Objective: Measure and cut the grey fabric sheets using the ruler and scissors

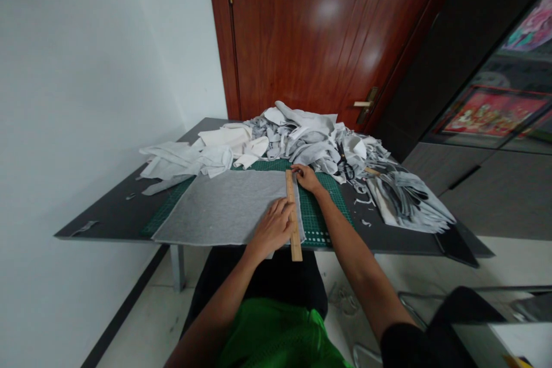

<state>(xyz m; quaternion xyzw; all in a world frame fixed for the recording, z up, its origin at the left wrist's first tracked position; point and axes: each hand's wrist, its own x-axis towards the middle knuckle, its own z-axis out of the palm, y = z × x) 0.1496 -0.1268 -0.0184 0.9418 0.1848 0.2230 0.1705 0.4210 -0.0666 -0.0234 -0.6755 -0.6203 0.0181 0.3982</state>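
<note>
Dark tabletop (107, 215) carried a cutting mat (330, 215) and soft, limp grey cloth (224, 207). A stiff, light wooden ruler (295, 247) lay along the cloth's right edge. The left hand (273, 229) pressed it flat, grip open. The right hand (307, 177) touched its far end, grip closure indeterminate. Downward pressure at both ends appeared the best hold.

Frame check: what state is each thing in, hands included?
wooden ruler: lies flat along the right edge of the grey fabric.
grey fabric: spread flat on the cutting mat.
left hand: open, pressed flat on the wooden ruler, near end.
right hand: fingertips on the far end of the wooden ruler.
scissors: lying unheld on the scrap pile.
door: shut.
</note>
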